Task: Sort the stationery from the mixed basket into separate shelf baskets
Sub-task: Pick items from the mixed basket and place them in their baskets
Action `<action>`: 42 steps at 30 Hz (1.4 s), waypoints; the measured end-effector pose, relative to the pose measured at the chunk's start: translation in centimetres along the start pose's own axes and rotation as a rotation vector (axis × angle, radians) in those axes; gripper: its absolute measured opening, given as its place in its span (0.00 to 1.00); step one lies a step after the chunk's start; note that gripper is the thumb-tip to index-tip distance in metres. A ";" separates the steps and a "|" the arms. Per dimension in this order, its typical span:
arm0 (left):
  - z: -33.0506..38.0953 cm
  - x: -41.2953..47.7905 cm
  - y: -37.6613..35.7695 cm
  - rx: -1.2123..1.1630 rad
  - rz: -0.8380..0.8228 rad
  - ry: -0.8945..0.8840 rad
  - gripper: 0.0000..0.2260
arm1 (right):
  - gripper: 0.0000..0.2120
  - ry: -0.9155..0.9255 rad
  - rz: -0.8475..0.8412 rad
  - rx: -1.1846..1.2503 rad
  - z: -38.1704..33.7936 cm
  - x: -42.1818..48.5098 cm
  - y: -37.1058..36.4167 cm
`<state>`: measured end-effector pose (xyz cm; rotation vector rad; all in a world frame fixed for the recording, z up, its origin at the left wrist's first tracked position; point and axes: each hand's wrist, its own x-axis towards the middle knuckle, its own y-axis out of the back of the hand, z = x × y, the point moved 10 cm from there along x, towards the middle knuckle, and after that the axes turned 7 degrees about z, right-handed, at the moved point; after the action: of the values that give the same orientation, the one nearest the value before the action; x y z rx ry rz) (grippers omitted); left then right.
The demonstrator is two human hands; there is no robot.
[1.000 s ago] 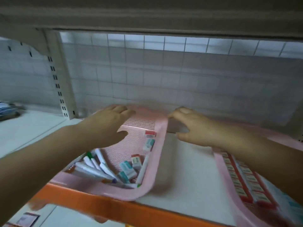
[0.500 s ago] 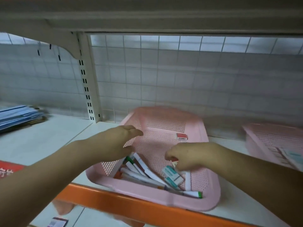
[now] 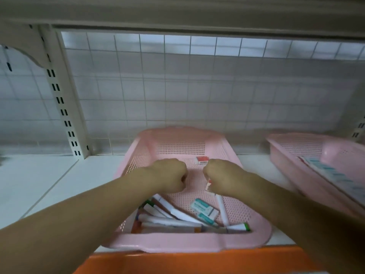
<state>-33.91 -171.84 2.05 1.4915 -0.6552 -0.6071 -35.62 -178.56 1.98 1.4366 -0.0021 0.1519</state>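
Pink mesh basket (image 3: 183,244) sits at the shelf's (image 3: 49,184) front edge, against the orange lip (image 3: 197,262), and holds the mix: markers (image 3: 167,217) heaped at its near left, teal erasers (image 3: 204,211) beside them, and a lone red eraser (image 3: 202,159) toward the back wall. Both hands hover inside it. The left hand (image 3: 169,175) is curled into a fist with nothing showing in it. The right hand (image 3: 224,177) is curled too, pinching a red-and-white piece (image 3: 208,185), probably an eraser, that peeks out below the fingers.

This looks like the picking step. Next, the pinched piece likely has to rise over the basket's right rim and cross to the side basket (image 3: 292,155) toward the shelf's right end, where rows of similar packs lie.

Bare shelf separates the two baskets, so the path is open. The shelf overhead hangs low, so any lift should stay shallow. The wire grid (image 3: 197,95) closes the back.
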 end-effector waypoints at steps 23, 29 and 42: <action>-4.2 0.7 -2.0 -0.855 0.063 0.361 0.09 | 0.06 -0.444 0.371 0.828 5.2 -0.4 3.0; -5.6 0.5 1.0 -1.248 0.309 0.439 0.07 | 0.08 -0.509 0.395 1.364 7.5 -1.9 3.0; 4.4 5.6 7.4 -1.222 0.321 0.312 0.06 | 0.05 -0.589 0.425 1.251 19.9 -7.1 5.9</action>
<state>-33.47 -178.96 9.48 0.3031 -0.1648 -0.3727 -41.47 -198.22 9.84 2.6694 -0.8252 0.0608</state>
